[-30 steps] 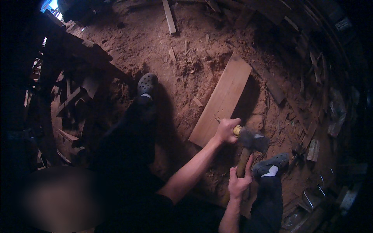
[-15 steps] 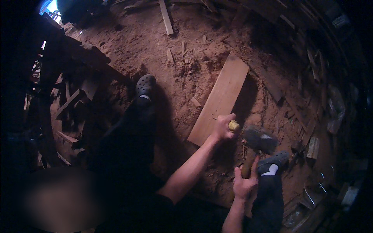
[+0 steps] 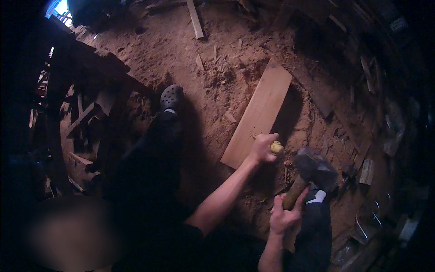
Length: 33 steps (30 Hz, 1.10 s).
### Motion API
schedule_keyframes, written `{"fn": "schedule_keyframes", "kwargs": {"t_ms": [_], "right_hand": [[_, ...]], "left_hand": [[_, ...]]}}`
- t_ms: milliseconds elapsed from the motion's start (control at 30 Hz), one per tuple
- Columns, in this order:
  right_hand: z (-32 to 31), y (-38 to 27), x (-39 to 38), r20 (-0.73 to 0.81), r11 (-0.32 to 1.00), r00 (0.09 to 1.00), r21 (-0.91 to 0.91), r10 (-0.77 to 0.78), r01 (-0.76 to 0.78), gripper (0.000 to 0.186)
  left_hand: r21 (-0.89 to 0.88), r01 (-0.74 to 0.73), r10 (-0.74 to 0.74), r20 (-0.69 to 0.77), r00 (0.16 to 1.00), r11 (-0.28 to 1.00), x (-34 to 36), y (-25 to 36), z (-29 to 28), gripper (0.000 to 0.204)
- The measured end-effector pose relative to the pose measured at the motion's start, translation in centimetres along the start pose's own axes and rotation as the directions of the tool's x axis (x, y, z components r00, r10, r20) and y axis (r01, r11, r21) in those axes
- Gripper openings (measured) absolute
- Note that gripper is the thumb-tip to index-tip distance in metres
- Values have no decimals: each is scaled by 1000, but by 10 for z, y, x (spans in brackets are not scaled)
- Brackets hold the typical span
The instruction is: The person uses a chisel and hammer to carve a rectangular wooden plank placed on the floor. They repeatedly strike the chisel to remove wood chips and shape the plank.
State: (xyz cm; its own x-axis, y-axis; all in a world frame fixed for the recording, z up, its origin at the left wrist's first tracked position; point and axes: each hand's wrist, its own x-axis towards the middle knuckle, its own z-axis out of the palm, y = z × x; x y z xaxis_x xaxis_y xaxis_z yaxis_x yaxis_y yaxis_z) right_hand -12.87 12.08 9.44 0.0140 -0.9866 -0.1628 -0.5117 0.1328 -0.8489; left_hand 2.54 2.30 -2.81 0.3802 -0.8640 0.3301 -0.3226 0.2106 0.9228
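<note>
A pale wooden board [image 3: 260, 109] lies slanted on the brown ground in front of me, with small dark marks near its lower part. Closed over its near right edge, my left hand [image 3: 263, 148] grips a tool by its yellow handle [image 3: 277, 147]; the rest of that tool is hidden by the hand and cannot be made out. To the right and nearer me, my right hand [image 3: 285, 218] is wrapped round the wooden shaft of a heavy hammer [image 3: 316, 168]. The dark hammer head is in the air, apart from the yellow handle.
My left shoe [image 3: 171, 97] stands left of the board; my right leg [image 3: 312, 231] is under the hammer. Scrap wood [image 3: 81, 120] is piled at the left. A narrow strip [image 3: 195, 19] lies at the far side. More offcuts and a block [image 3: 366, 172] line the right.
The hammer has moved right and up toward me, away from the yellow handle, and now covers my right shoe. My left hand stays on the board with the tool.
</note>
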Motion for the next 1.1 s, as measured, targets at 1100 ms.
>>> {"fn": "schedule_keyframes", "kwargs": {"t_ms": [1100], "right_hand": [[-3,9,16,110,774,872,-417,-477,476,73]], "left_hand": [[-35,-88,88,-5,996,996,-3,-15,6,36]]}}
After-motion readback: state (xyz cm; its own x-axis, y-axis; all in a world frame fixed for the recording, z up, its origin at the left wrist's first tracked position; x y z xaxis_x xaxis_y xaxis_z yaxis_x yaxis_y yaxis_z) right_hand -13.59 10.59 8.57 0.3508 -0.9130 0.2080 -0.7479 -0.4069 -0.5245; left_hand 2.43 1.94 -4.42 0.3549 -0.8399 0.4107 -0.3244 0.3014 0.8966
